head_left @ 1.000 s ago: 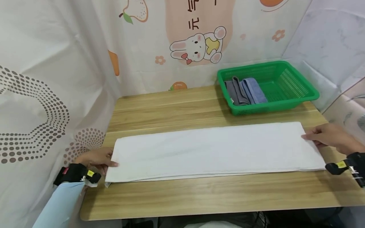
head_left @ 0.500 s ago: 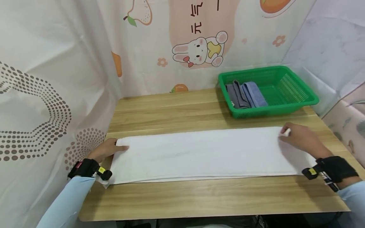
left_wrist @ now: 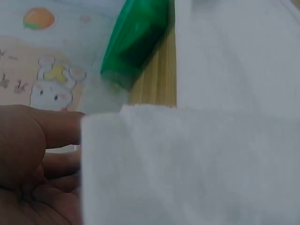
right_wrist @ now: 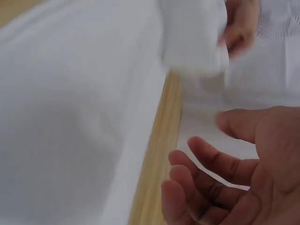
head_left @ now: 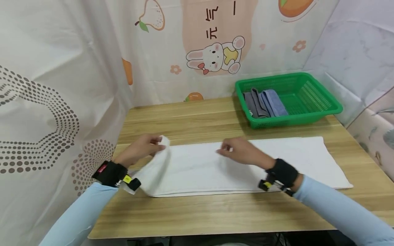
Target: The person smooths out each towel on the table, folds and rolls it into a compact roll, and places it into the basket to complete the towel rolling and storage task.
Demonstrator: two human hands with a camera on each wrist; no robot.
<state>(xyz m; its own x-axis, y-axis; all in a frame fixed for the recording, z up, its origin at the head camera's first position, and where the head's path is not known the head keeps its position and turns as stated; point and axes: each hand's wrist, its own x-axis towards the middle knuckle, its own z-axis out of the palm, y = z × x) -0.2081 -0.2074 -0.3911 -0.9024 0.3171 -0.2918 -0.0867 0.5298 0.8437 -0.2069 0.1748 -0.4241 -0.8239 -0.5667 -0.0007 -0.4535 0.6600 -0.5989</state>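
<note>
A long white towel (head_left: 200,171), folded into a strip, lies across the wooden table. My left hand (head_left: 140,149) pinches its left end and lifts it, so that end curls up and over to the right. In the left wrist view the raised towel flap (left_wrist: 187,164) hangs from the fingers and thumb. My right hand (head_left: 241,150) hovers above the middle of the towel and holds nothing. Seen in the right wrist view, the right hand's fingers (right_wrist: 225,168) are loosely bent, thumb apart from them, with the lifted end beyond.
A green plastic basket (head_left: 326,111) stands at the back right of the table (head_left: 184,218). Inside it, at the left, are a folded grey cloth (head_left: 257,104) and a folded blue cloth (head_left: 275,102). Printed curtains hang behind and at the sides.
The left hand has raised the towel's left end and carried it to the right. The right hand has left the towel's right end and moved left to above its middle.
</note>
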